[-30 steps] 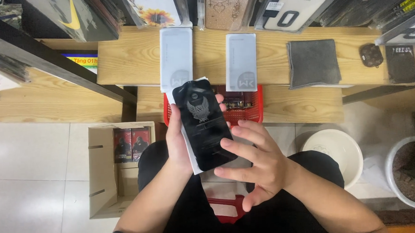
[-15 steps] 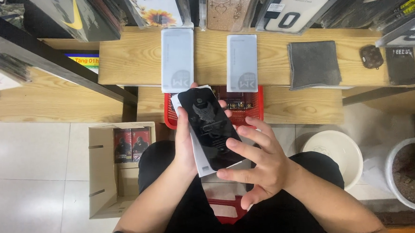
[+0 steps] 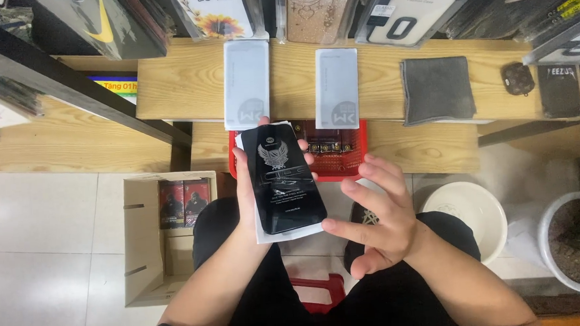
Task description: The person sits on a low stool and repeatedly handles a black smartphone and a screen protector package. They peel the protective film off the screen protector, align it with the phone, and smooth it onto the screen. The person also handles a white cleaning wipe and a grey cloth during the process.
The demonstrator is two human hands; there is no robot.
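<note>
A: What is held, and by which hand?

B: A flat black packet with a pale winged emblem, a thin white sheet showing behind it, is clasped by the left hand. It is cradled from behind, thumb on one long edge and fingertips wrapped over the other, above the lap and just in front of the bench. The grip of the right hand is released: the fingers are spread, with only a fingertip brought to the packet's lower right corner.

A: How is it judged to handle?

B: It is taken to be light, thin and fairly stiff, with a glossy face that may prove slippery; any contents could be fragile, though that cannot be seen. The long edges are considered the safest place to take hold, the face being left untouched.

A: What packages and signs are about?

B: Two pale grey rectangular packets, each with a round grey mark near its lower end, are laid upright on the bench. A dark grey cloth is set to their right. A red basket is seen below the bench edge. Phone cases are hung above. A cardboard box with red-and-black cartons is stood on the floor.
</note>
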